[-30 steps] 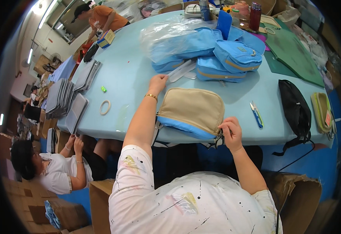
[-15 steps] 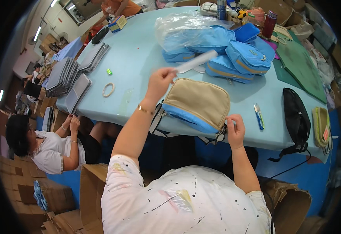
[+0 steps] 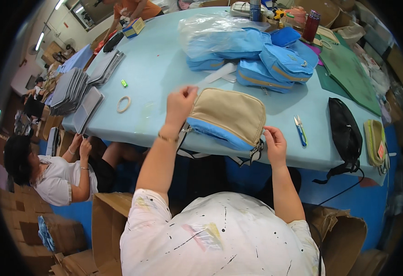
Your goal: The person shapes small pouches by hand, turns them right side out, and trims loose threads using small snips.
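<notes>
In front of me at the table's near edge lies a beige and blue bag [image 3: 229, 110], its beige panel facing up and dark-and-white straps hanging off the edge. My left hand [image 3: 179, 106], closed in a pinch and slightly blurred, is at the bag's upper left corner. From its fingertips a pale, translucent strip [image 3: 220, 73] seems to run toward the blue bags; the exact grip is hard to see. At the bag's right side my right hand [image 3: 275, 141] pinches the edge between thumb and finger, above a metal clip [image 3: 258, 148].
Several blue bags [image 3: 275, 69] lie beyond, partly under clear plastic [image 3: 201, 34]. Snips [image 3: 301, 131] and a black pouch [image 3: 344, 131] lie to the right. Leftward are a tape roll [image 3: 123, 104] and stacked grey panels [image 3: 68, 92]. A seated person [image 3: 58, 172] works at my left.
My left hand has come down and toward me, bringing the pale strip lower, closer to the bag's upper left. My right hand stays at the bag's right edge. The whole view has shifted slightly.
</notes>
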